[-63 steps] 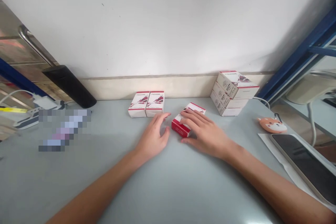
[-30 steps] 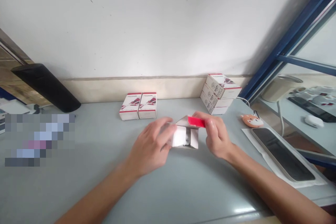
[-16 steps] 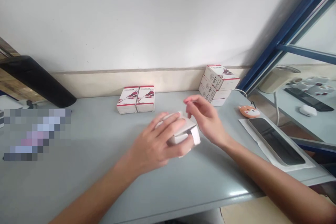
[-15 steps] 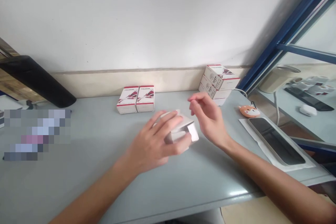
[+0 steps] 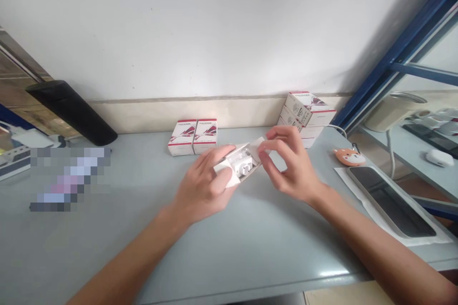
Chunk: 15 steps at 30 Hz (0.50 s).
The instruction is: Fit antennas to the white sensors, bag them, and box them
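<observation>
My left hand [image 5: 203,183] grips an open white cardboard box [image 5: 241,164] from below and to the left, tilted above the table. Inside the box sits a small white item [image 5: 244,164], possibly a plug, with its shape partly hidden. My right hand [image 5: 291,164] is at the box's right end, its fingertips pinching the white flap [image 5: 259,145]. Two closed red-and-white boxes [image 5: 192,137] stand side by side just beyond my left hand. Behind my right hand is a stack of similar boxes [image 5: 304,116], partly hidden by my fingers.
Both hands work above a pale grey table [image 5: 250,248]. To the right lie an orange animal-shaped ornament [image 5: 349,156] and a phone [image 5: 391,202] on white paper. A black cylinder [image 5: 71,112] lies at the back left, beside a pixelated patch [image 5: 69,178].
The box has turned so its open side and white contents face up. My right hand has come back from its raised position onto the flap. The view has shifted slightly.
</observation>
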### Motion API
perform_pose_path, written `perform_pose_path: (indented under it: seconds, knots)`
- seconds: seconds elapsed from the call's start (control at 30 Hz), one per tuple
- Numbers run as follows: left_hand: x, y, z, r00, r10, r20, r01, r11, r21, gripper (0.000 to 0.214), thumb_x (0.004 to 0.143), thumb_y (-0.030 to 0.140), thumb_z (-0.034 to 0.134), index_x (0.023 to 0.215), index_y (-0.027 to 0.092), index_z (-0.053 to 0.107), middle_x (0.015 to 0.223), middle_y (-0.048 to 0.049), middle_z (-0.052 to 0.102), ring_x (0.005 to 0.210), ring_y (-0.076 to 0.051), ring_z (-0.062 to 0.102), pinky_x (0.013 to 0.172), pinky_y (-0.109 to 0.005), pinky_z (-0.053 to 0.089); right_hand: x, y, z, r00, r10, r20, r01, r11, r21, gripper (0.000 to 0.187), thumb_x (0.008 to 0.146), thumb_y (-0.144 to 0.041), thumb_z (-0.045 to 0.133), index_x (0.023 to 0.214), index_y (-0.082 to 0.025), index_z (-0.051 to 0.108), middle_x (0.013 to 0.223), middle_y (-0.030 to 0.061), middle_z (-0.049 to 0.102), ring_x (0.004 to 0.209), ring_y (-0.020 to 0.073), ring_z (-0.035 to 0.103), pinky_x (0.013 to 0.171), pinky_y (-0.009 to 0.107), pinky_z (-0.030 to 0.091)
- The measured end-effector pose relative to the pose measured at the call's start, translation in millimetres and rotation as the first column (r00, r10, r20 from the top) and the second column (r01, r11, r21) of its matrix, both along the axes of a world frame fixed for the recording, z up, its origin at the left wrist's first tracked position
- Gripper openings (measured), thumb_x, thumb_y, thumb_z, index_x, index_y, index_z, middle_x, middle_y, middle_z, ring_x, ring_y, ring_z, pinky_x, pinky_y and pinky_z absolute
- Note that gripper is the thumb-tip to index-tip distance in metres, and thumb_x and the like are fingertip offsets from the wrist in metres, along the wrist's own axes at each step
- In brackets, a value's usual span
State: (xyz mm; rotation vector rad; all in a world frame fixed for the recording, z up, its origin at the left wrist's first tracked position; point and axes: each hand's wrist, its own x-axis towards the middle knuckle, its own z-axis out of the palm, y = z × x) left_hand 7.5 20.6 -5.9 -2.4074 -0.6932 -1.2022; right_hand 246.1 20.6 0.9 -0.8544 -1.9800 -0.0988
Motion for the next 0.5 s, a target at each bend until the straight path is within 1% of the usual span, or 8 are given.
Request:
perform_pose_path:
  seconds: [0.1, 0.17, 0.23, 0.3, 0.37, 0.43, 0.47, 0.5]
  knots:
    - [1, -3, 3.2, 0.997, 0.053, -0.061, -0.054, 0.999, -0.001, 0.030, 0.087, 0.012, 0.078, 0.104, 0.018, 0.055, 0.124, -0.0209, 0.071, 0.108, -0.031, 0.075, 0.087, -0.045, 0.068, 1, 0, -0.9, 0.995, 0.043, 0.089, -0.040, 0.999, -0.037, 0.035, 0.097, -0.007, 0.055, 0.122, -0.029, 0.068, 0.124, 0.0110, 0.052, 0.115, 0.0272, 0.059, 0.095, 0.048, 0.056]
    - [1, -4, 1.7, 0.993, 0.083, -0.081, -0.083, 0.997, 0.001, 0.027, 0.090, 0.013, 0.075, 0.107, 0.017, 0.056, 0.126, -0.0223, 0.070, 0.110, -0.032, 0.075, 0.088, -0.045, 0.068, 0, -2, -1.6, 0.993, 0.057, 0.101, -0.050, 0.996, -0.071, 0.031, 0.099, -0.012, 0.058, 0.122, -0.029, 0.069, 0.127, 0.0114, 0.054, 0.118, 0.0290, 0.057, 0.099, 0.051, 0.054]
    - [-1, -3, -1.5, 0.989, 0.100, -0.105, -0.101, 0.995, 0.002, 0.025, 0.091, 0.012, 0.073, 0.108, 0.017, 0.056, 0.130, -0.0236, 0.069, 0.114, -0.032, 0.074, 0.087, -0.045, 0.067, -1, -4, -2.0, 0.996, 0.067, 0.061, -0.059, 0.990, -0.131, 0.023, 0.099, -0.021, 0.063, 0.121, -0.027, 0.068, 0.129, 0.0122, 0.055, 0.119, 0.0297, 0.058, 0.103, 0.052, 0.052]
    - [-3, -2, -4.6, 0.987, 0.100, -0.127, -0.102, 0.995, -0.011, 0.025, 0.092, 0.011, 0.071, 0.111, 0.018, 0.056, 0.134, -0.0234, 0.067, 0.120, -0.032, 0.072, 0.088, -0.044, 0.067, -2, -5, -2.1, 0.995, 0.097, -0.024, -0.100, 0.976, -0.192, 0.016, 0.100, -0.027, 0.066, 0.116, -0.025, 0.065, 0.127, 0.0117, 0.057, 0.118, 0.0284, 0.059, 0.104, 0.050, 0.051]
    - [-5, 0, -6.5, 0.986, 0.105, -0.132, -0.111, 0.993, -0.039, 0.026, 0.094, 0.012, 0.071, 0.113, 0.020, 0.056, 0.137, -0.0222, 0.066, 0.122, -0.030, 0.071, 0.089, -0.042, 0.066, -2, -3, -1.7, 0.979, 0.103, -0.175, -0.144, 0.960, -0.238, 0.008, 0.102, -0.029, 0.064, 0.109, -0.026, 0.061, 0.122, 0.0095, 0.062, 0.114, 0.0255, 0.062, 0.101, 0.045, 0.051]
    - [-7, 1, -7.0, 0.985, 0.122, -0.120, -0.130, 0.990, -0.062, 0.025, 0.094, 0.015, 0.071, 0.113, 0.021, 0.056, 0.138, -0.0212, 0.066, 0.120, -0.028, 0.072, 0.087, -0.039, 0.066, -1, 1, -1.4, 0.933, 0.028, -0.359, -0.128, 0.958, -0.258, 0.007, 0.104, -0.032, 0.061, 0.105, -0.026, 0.057, 0.115, 0.0071, 0.066, 0.109, 0.0230, 0.065, 0.098, 0.041, 0.052]
    - [-8, 1, -7.0, 0.985, 0.130, -0.113, -0.138, 0.988, -0.069, 0.025, 0.095, 0.016, 0.071, 0.113, 0.021, 0.056, 0.138, -0.0209, 0.066, 0.117, -0.028, 0.073, 0.086, -0.038, 0.065, 1, 5, -1.8, 0.903, -0.042, -0.428, -0.083, 0.959, -0.270, 0.009, 0.105, -0.034, 0.060, 0.106, -0.026, 0.056, 0.113, 0.0064, 0.067, 0.107, 0.0223, 0.066, 0.096, 0.040, 0.052]
    - [-9, 2, -6.9, 0.985, 0.136, -0.107, -0.144, 0.987, -0.073, 0.025, 0.094, 0.016, 0.071, 0.113, 0.021, 0.055, 0.138, -0.0205, 0.066, 0.116, -0.027, 0.073, 0.085, -0.037, 0.065, 3, 8, -2.8, 0.880, -0.120, -0.460, -0.023, 0.956, -0.292, 0.011, 0.105, -0.036, 0.060, 0.107, -0.026, 0.057, 0.110, 0.0059, 0.068, 0.104, 0.0221, 0.066, 0.094, 0.039, 0.053]
